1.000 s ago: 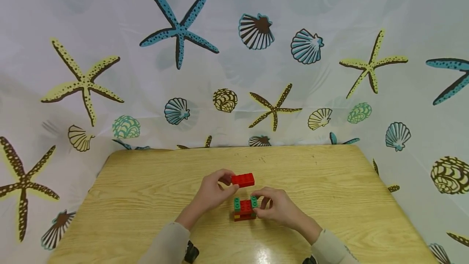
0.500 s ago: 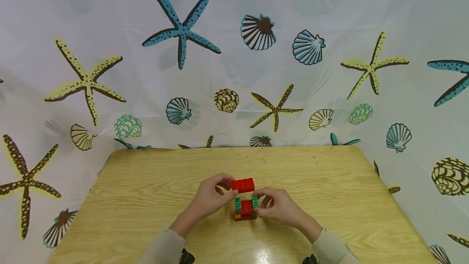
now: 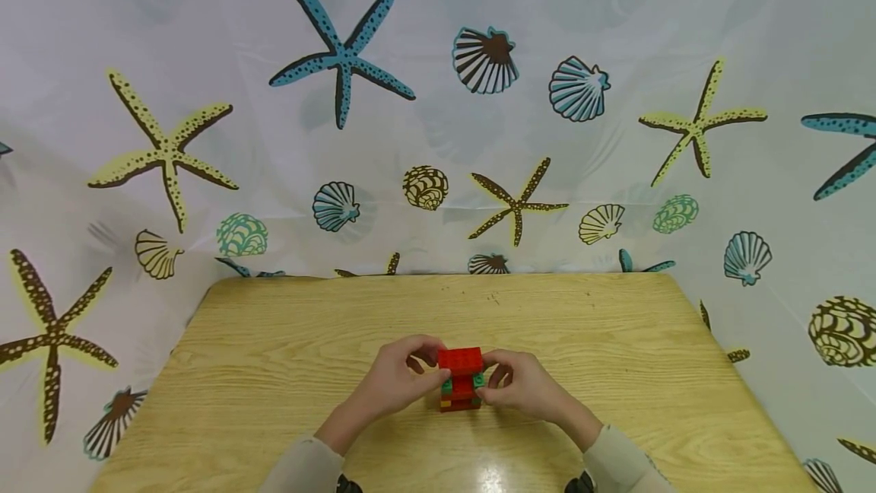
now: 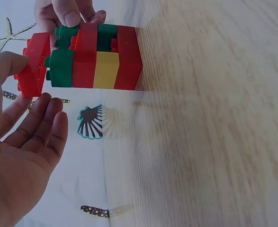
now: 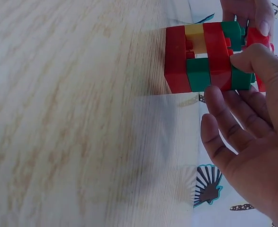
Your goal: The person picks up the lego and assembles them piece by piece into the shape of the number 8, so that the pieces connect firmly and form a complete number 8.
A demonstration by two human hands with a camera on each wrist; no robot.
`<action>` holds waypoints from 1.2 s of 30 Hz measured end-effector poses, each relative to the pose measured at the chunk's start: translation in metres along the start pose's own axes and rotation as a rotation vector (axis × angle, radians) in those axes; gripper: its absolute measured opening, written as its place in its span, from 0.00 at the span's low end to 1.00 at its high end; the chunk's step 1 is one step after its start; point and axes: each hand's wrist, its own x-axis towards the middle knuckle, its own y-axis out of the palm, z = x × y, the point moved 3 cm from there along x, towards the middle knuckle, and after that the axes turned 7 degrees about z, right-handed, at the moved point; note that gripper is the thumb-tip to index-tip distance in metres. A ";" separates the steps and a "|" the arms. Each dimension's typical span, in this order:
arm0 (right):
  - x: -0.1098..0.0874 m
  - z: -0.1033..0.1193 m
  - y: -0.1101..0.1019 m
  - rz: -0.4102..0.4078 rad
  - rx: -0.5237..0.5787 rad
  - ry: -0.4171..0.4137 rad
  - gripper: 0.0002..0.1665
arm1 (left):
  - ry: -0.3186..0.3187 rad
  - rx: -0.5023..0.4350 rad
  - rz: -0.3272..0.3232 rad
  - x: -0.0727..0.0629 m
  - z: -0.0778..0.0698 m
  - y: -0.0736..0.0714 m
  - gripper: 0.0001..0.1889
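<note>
A loose red toy brick is pinched between the thumb and fingers of my left hand. It sits tilted right at the studs of a small brick tower, with a thin gap showing in the left wrist view. The tower stands upright on the table: a red base, a yellow brick and a green one, another red brick, then two green bricks on top. My right hand grips the tower's upper right side, its thumb by the top green brick.
The wooden table extends around the tower on all sides. Behind it and at both sides hangs a white cloth printed with starfish and shells. Pale sleeves cover both forearms.
My left hand has brought the red brick down and toward me, from behind the tower to right over its top. The right hand has stayed at the tower's side.
</note>
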 end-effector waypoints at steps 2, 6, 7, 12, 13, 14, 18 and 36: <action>0.000 0.000 0.000 0.003 0.001 0.002 0.21 | -0.001 -0.003 0.009 -0.001 0.001 0.001 0.14; 0.000 0.000 -0.001 0.008 0.006 0.005 0.22 | 0.006 -0.005 0.023 -0.002 0.003 0.003 0.14; 0.000 0.000 -0.001 0.008 0.005 0.005 0.22 | 0.012 -0.003 0.024 -0.002 0.003 0.004 0.14; 0.001 0.001 -0.001 0.005 -0.002 0.004 0.21 | 0.040 0.003 0.032 -0.004 0.002 0.005 0.15; 0.001 0.001 -0.001 0.006 -0.004 0.005 0.21 | 0.045 0.005 0.035 -0.004 0.002 0.005 0.16; 0.001 0.001 -0.001 0.007 -0.004 0.005 0.21 | 0.047 0.005 0.037 -0.005 0.002 0.005 0.16; 0.001 0.002 -0.002 0.011 -0.007 0.001 0.21 | 0.043 0.007 0.044 -0.006 0.001 0.005 0.16; -0.003 0.007 -0.006 -0.010 -0.061 0.008 0.35 | 0.049 0.025 0.078 -0.007 0.003 0.004 0.18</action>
